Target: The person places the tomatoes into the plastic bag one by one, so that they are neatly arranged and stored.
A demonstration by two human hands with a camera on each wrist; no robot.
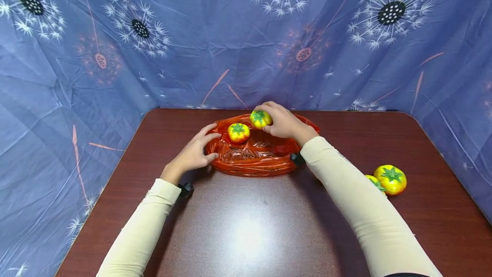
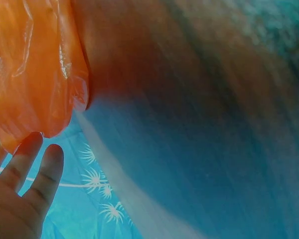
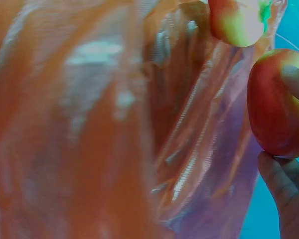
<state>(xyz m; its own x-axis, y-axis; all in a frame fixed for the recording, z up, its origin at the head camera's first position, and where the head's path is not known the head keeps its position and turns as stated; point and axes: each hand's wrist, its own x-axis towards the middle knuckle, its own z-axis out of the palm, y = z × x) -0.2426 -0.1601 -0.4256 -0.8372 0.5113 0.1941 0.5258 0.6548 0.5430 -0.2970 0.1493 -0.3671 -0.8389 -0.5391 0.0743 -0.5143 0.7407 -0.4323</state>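
Observation:
A red plastic bag (image 1: 253, 166) stands with its mouth open near the back of the table. One yellow-and-red tomato (image 1: 238, 133) with a green leafy top sits inside it, toward the left. Above the bag's back part, my right hand (image 1: 283, 122) grips another tomato (image 1: 260, 119) between thumb and fingers; the right wrist view shows this tomato (image 3: 271, 107) close up. At the bag's left side is my left hand (image 1: 196, 148), fingers spread and slightly bent. Its fingertips (image 2: 30, 144) touch or nearly touch the orange-looking plastic in the left wrist view.
Two more tomatoes (image 1: 390, 179) lie on the right of the brown table (image 1: 423, 225), one partly hidden by the right sleeve (image 1: 353, 191). A blue cloth (image 1: 215, 25) with dandelion prints hangs behind and at both sides.

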